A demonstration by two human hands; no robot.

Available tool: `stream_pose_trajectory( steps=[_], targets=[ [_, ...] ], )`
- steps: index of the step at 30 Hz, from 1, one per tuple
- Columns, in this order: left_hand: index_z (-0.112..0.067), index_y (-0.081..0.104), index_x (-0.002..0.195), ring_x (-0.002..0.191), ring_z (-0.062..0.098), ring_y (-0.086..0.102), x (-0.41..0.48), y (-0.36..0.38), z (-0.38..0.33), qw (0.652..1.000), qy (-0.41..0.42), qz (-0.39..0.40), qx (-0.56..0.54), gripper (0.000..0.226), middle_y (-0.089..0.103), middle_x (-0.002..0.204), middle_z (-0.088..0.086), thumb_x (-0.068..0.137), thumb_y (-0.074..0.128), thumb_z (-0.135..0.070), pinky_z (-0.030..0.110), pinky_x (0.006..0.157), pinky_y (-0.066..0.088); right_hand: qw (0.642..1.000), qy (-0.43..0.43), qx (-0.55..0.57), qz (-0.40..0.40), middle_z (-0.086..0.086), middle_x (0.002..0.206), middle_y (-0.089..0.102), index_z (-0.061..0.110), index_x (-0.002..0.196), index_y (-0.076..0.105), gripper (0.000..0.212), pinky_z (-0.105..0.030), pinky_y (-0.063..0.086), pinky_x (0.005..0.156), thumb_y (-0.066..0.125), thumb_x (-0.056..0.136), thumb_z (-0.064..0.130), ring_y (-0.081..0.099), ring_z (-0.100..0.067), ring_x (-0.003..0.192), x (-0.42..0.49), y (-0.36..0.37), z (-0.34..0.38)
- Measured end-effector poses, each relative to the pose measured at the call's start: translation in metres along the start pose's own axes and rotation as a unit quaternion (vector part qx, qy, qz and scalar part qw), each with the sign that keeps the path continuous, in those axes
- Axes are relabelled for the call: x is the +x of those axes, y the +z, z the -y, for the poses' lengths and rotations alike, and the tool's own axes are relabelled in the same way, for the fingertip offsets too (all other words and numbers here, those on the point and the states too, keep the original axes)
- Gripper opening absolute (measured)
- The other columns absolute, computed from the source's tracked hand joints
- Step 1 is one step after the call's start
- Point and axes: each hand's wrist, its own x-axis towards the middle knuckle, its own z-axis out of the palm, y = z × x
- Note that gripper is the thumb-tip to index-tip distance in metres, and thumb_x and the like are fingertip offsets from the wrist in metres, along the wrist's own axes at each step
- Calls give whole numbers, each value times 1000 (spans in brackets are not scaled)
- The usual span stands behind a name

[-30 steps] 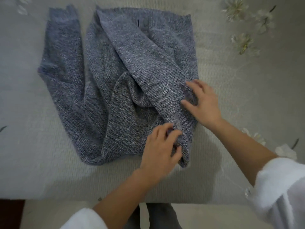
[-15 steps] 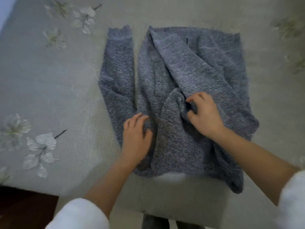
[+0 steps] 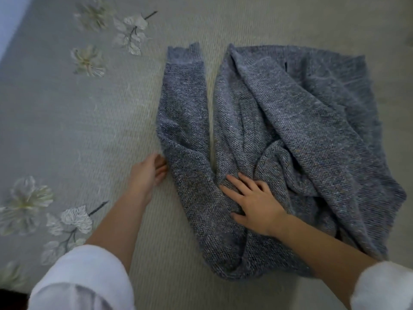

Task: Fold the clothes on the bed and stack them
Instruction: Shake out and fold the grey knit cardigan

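The grey sweater (image 3: 301,121) lies on the bed (image 3: 89,135), its body rumpled with diagonal folds and its near hem close to the bed's edge. One sleeve (image 3: 183,113) stretches straight up the bed, beside the body.

My right hand (image 3: 257,206) is released and lies flat, fingers spread, pressing the knit where the sleeve joins the body. My left hand (image 3: 147,173) holds nothing that I can see, fingers loosely bent at the sleeve's outer edge. Blur keeps me from saying whether the tips touch it.

The risk I see is folding the sleeve across while the body is bunched. The creases would be trapped and the pile would sit lumpy and lean. Loose knit also stretches and drags, so a one-sided pull could skew the whole piece or slide the hem off the bed. My flat right hand is the only anchor.

Half a second ago my left hand rested on the sweater near the sleeve root. It is now out on the bed. My right hand was pinching a central fold and has let go, shifting down and left.
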Motion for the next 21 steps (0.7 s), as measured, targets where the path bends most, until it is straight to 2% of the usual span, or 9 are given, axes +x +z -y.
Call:
stream_pose_trajectory(
  steps=[3, 5, 7, 9, 11, 13, 15, 18, 21],
  targets=[
    [-12, 65, 104, 89, 17, 66, 6, 20, -11, 999, 7, 38, 15, 25, 69, 102, 4, 93, 57, -33, 33, 82, 53, 999, 5, 25, -22, 13, 159, -6, 44, 147, 8, 68, -48, 6, 114, 46, 91, 50, -4, -16, 146, 0, 5, 2],
    [-13, 64, 87, 78, 16, 62, 4, 29, -22, 998, 25, 29, 57, 14, 66, 92, 6, 88, 64, -28, 29, 71, 50, 999, 9, 37, -34, 14, 159, 0, 44, 143, 16, 62, -48, 10, 112, 47, 90, 50, 2, -16, 145, -1, 3, 1],
    [-14, 62, 78, 67, 13, 55, -6, 26, -34, 986, 132, -23, 99, 14, 61, 77, 2, 79, 67, -26, 27, 62, 43, 998, 12, 41, -42, 13, 157, 9, 42, 140, 25, 58, -48, 16, 108, 46, 88, 53, 10, -19, 142, -1, -1, 0],
    [-22, 61, 74, 58, 0, 50, -30, 8, -44, 934, 319, -94, 133, 8, 57, 65, -15, 71, 66, -27, 19, 57, 41, 998, 15, 42, -49, 11, 155, 20, 39, 138, 32, 57, -47, 21, 105, 44, 86, 58, 18, -22, 139, -1, -4, 1],
    [-25, 53, 69, 54, -5, 46, -48, -19, -40, 890, 409, -125, 156, 10, 52, 60, -18, 67, 63, -26, 10, 53, 36, 997, 24, 46, -57, 9, 150, 29, 36, 135, 38, 56, -47, 23, 102, 42, 84, 60, 23, -23, 135, 0, -6, 1],
    [-24, 52, 68, 58, -3, 45, -53, -42, -22, 914, 356, -111, 159, 12, 51, 65, -14, 68, 62, -30, 19, 60, 39, 997, 32, 49, -58, 8, 147, 32, 35, 133, 42, 54, -47, 24, 102, 42, 85, 60, 24, -23, 133, 2, -8, 3],
    [-25, 55, 67, 66, 3, 49, -41, -53, -8, 967, 212, -92, 108, 15, 54, 70, -8, 77, 57, -35, 33, 70, 40, 997, 39, 44, -56, 7, 146, 32, 35, 132, 44, 52, -49, 24, 103, 42, 86, 58, 24, -24, 132, 4, -10, 4],
    [-22, 61, 77, 89, 19, 56, -6, -55, -13, 990, 64, -111, 62, 24, 65, 93, 6, 92, 43, -28, 42, 81, 48, 997, 47, 35, -52, 5, 147, 32, 34, 132, 44, 50, -51, 25, 103, 44, 87, 55, 25, -26, 131, 6, -12, 10],
    [-12, 66, 97, 84, 21, 67, 23, -41, -35, 998, 27, -56, -20, 19, 70, 100, 10, 91, 53, -25, 28, 61, 54, 997, 56, 29, -46, 5, 147, 32, 33, 132, 44, 49, -52, 27, 104, 44, 87, 54, 25, -26, 131, 7, -14, 12]
  ],
)
